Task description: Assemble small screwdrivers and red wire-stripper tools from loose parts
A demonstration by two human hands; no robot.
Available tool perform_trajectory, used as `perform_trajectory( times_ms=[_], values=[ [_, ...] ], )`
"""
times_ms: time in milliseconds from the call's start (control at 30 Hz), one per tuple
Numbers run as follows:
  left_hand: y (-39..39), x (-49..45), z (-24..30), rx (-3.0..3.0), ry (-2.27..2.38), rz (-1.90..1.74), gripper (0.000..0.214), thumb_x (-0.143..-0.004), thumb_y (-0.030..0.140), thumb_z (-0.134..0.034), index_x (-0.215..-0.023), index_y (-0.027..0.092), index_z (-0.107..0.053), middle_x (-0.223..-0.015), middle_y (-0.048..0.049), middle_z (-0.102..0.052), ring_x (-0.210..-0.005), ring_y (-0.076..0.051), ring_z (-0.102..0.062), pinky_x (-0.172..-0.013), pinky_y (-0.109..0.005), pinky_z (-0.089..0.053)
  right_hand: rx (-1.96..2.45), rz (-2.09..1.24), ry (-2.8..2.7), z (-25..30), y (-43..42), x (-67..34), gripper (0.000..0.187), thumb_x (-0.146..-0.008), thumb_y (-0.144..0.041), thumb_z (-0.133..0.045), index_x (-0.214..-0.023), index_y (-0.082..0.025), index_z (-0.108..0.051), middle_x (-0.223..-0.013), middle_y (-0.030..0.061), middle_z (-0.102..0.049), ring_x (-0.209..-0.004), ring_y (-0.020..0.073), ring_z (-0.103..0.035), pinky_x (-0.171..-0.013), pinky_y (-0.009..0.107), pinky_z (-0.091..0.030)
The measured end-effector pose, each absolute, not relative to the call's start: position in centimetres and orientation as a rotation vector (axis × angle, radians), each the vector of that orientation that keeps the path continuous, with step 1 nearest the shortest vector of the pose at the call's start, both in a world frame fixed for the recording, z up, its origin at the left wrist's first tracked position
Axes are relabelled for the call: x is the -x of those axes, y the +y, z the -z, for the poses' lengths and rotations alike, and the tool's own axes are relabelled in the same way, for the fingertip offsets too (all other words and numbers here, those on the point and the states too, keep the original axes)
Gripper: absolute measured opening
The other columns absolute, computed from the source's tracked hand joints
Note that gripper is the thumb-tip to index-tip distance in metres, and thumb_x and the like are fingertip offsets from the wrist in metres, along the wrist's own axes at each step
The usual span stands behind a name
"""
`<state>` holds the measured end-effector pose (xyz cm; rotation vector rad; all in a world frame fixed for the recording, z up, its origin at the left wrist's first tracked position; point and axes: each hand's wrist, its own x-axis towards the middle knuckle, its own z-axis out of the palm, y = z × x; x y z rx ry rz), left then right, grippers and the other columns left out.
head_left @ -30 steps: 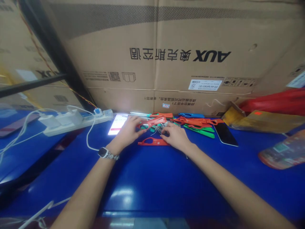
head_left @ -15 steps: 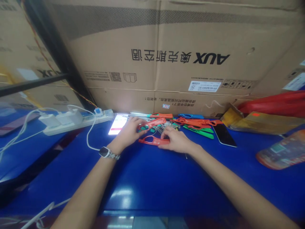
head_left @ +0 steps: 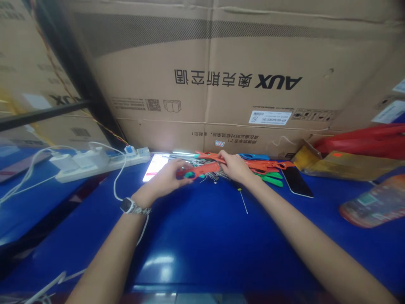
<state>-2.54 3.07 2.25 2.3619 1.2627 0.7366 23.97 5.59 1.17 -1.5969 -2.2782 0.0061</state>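
Observation:
My left hand point(head_left: 164, 179) holds a red plastic lighter casing point(head_left: 205, 169) with a finger loop, pinched at its loop end. Bits of green show through the loop. My right hand point(head_left: 236, 168) reaches into the pile just beyond the casing's other end. Its fingers are bent down among thin metal parts point(head_left: 216, 176), and what they grip is hidden. Behind lies an orange casing point(head_left: 205, 155) by metal rods. To the right are more orange casings point(head_left: 268, 165), green casings point(head_left: 272, 180) and a blue casing point(head_left: 253, 156). A thin pin with a yellow end point(head_left: 243, 200) lies on the blue table.
A lit phone point(head_left: 155, 166) is left of the pile, and a dark phone point(head_left: 297, 181) to its right. A white power strip point(head_left: 101, 165) with cables runs along the left. A large carton point(head_left: 190, 105) stands behind. At right are a yellow box point(head_left: 354, 164) and a plastic bottle point(head_left: 373, 202).
My right hand has moved up and away into the pile, off the red casing it held near the front. That casing no longer lies there. My left hand has come slightly nearer with its casing.

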Motion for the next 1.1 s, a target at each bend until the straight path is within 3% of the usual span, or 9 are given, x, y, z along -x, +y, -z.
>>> perform_trajectory(
  times_ms=[100,200,333,433,567,700,833,967,1100],
  values=[
    [2.4,1.7,-2.0,-2.254,1.191,-0.458,0.037,-0.071,0.035,-0.077,-0.104,0.02,-0.069,-0.103,-0.0049,-0.069,-0.092,-0.023,-0.062,-0.081,-0.035,-0.048,1.498,0.064,-2.442,-0.7,6.0,-23.4,0.03,-0.09,-0.012,-0.044,-0.116,-0.019,-0.057,-0.116,0.0127,-0.067,-0.104,0.0266,-0.062,-0.084,0.035,-0.038],
    [1.9,0.9,-1.5,-2.286,1.137,-0.33,0.033,-0.071,0.034,-0.076,-0.101,0.021,-0.07,-0.099,-0.0042,-0.071,-0.09,-0.023,-0.062,-0.081,-0.034,-0.047,1.491,0.006,-2.415,-0.5,5.7,-23.3,0.033,-0.089,-0.012,-0.043,-0.119,-0.017,-0.055,-0.122,0.0143,-0.064,-0.107,0.0272,-0.06,-0.087,0.037,-0.038],
    [1.8,0.8,-1.1,-2.346,1.165,-0.352,0.037,-0.066,0.033,-0.08,-0.101,0.022,-0.071,-0.1,-0.0049,-0.071,-0.095,-0.025,-0.062,-0.084,-0.036,-0.048,1.414,-0.32,-2.227,-0.6,4.1,-23.9,0.024,-0.088,-0.018,-0.048,-0.112,-0.019,-0.053,-0.093,0.0059,-0.07,-0.081,0.022,-0.063,-0.072,0.031,-0.041],
    [1.9,1.1,-1.0,-2.269,1.211,-0.405,0.045,-0.062,0.042,-0.083,-0.1,0.022,-0.07,-0.097,-0.0049,-0.071,-0.087,-0.024,-0.063,-0.076,-0.034,-0.05,1.252,-0.62,-2.142,-0.6,2.7,-24.4,0.01,-0.09,-0.03,-0.054,-0.09,-0.02,-0.058,-0.079,0.0004,-0.066,-0.074,0.0179,-0.061,-0.069,0.028,-0.043],
    [1.5,0.2,-0.6,-2.329,1.149,-0.391,0.046,-0.068,0.053,-0.078,-0.102,0.022,-0.071,-0.094,-0.005,-0.07,-0.083,-0.023,-0.064,-0.073,-0.033,-0.05,1.215,-0.712,-2.059,-0.2,1.8,-25.0,0.026,-0.091,-0.039,-0.055,-0.081,-0.017,-0.064,-0.079,0.0011,-0.067,-0.076,0.018,-0.06,-0.072,0.029,-0.045],
    [0.6,-1.3,-0.5,-2.485,1.079,-0.358,0.029,-0.075,0.036,-0.076,-0.1,0.023,-0.073,-0.1,-0.0055,-0.068,-0.093,-0.024,-0.063,-0.083,-0.036,-0.048,1.165,-0.791,-2.008,0.2,1.7,-25.1,0.023,-0.09,-0.037,-0.058,-0.092,-0.017,-0.069,-0.09,0.003,-0.071,-0.085,0.0199,-0.063,-0.079,0.033,-0.047],
    [0.3,-0.9,-1.7,-2.315,1.076,-0.327,0.036,-0.067,0.033,-0.082,-0.099,0.02,-0.073,-0.096,-0.0048,-0.072,-0.085,-0.022,-0.065,-0.075,-0.032,-0.049,1.1,-0.902,-2.025,0.4,1.4,-24.0,0.018,-0.085,-0.034,-0.065,-0.091,-0.017,-0.069,-0.089,0.0029,-0.071,-0.082,0.0187,-0.064,-0.078,0.032,-0.048],
    [1.0,0.4,-2.6,-2.242,1.091,-0.594,0.026,-0.078,0.043,-0.073,-0.077,0.018,-0.068,-0.073,-0.0011,-0.068,-0.067,-0.016,-0.06,-0.063,-0.028,-0.045,1.129,-0.789,-2.207,0.8,0.9,-23.1,0.015,-0.088,-0.03,-0.062,-0.085,-0.018,-0.07,-0.083,0.0023,-0.071,-0.079,0.0169,-0.062,-0.077,0.03,-0.046],
    [2.7,0.9,-1.5,-2.43,1.183,-0.768,0.012,-0.086,0.03,-0.063,-0.084,0.019,-0.067,-0.084,-0.0037,-0.067,-0.08,-0.02,-0.06,-0.074,-0.033,-0.048,1.24,-0.369,-2.288,0.8,0.4,-22.9,0.013,-0.085,-0.032,-0.066,-0.09,-0.021,-0.071,-0.092,0.0045,-0.068,-0.093,0.021,-0.059,-0.087,0.036,-0.042]
  ],
)
